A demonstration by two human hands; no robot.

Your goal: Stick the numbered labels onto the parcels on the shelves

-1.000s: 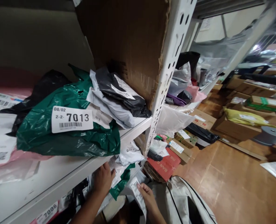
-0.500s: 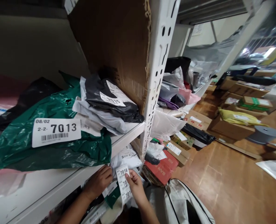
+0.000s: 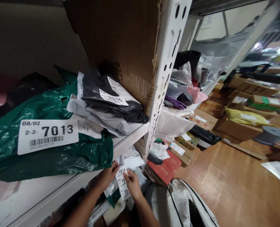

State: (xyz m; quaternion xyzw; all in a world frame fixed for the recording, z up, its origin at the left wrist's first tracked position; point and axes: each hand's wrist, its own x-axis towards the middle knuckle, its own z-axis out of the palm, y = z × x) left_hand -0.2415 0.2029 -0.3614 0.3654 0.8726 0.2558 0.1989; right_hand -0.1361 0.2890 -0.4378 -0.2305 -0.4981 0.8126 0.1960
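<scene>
Below the shelf edge, my right hand (image 3: 133, 185) pinches a strip of white number labels (image 3: 122, 184), with "7018" at its top. My left hand (image 3: 109, 175) is closed, its fingertips together at the strip's upper left corner; whatever lies between them is hidden. Just behind the strip rests a white plastic parcel (image 3: 130, 160) on the lower level. A piece of green plastic (image 3: 113, 198) shows under my hands. On the shelf above lie a green parcel (image 3: 92, 157) labelled 7013 and a black parcel (image 3: 92, 90) labelled 7015.
A white perforated shelf post (image 3: 164, 75) stands right of the parcels, beside a cardboard divider (image 3: 121, 47). A red box (image 3: 164, 167) and a pale bag (image 3: 182, 195) are on the floor. Cartons (image 3: 239, 124) and a grey spool (image 3: 271, 135) lie farther right.
My left hand has moved up and right to the strip's top corner. The strip and my right hand have shifted slightly left. The camera view has come a little closer to the shelf.
</scene>
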